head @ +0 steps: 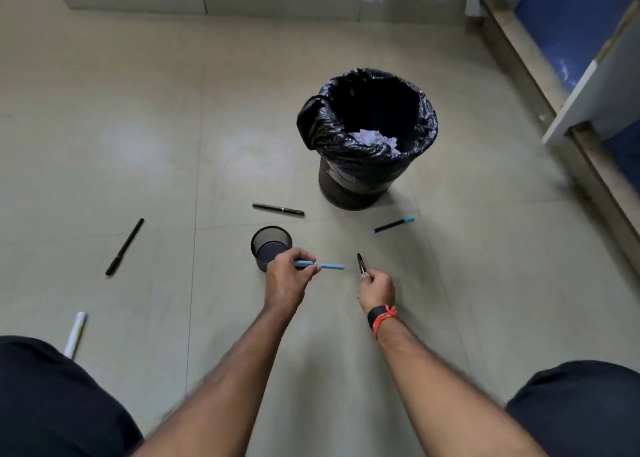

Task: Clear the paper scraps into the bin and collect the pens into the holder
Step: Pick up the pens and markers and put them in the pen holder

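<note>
The person looks down at a tiled floor (138,127), both bare arms reaching toward the middle of the frame; the left hand (287,280) pinches a light blue pen (323,266) between thumb and fingers, the pen lying level and pointing right, just beside the pen holder (271,247); the holder is a black mesh cup standing upright on the floor, partly behind that hand; the right hand (376,290), with a black and orange band (382,318) at the wrist, is closed around the lower end of a black pen (361,264) whose tip points up and away.

The bin (367,138) stands in the upper middle of the frame, lined with a black bag, and white paper scraps (375,139) lie inside it; a dark pen (278,209) rests on the floor between bin and holder; a black pen with a blue cap (394,224) lies right of it, near the bin's base; a long black pen (124,246) lies well apart at the left; a white pen (75,333) lies at the lower left, close to the person's dark-clothed knee (52,397).
</note>
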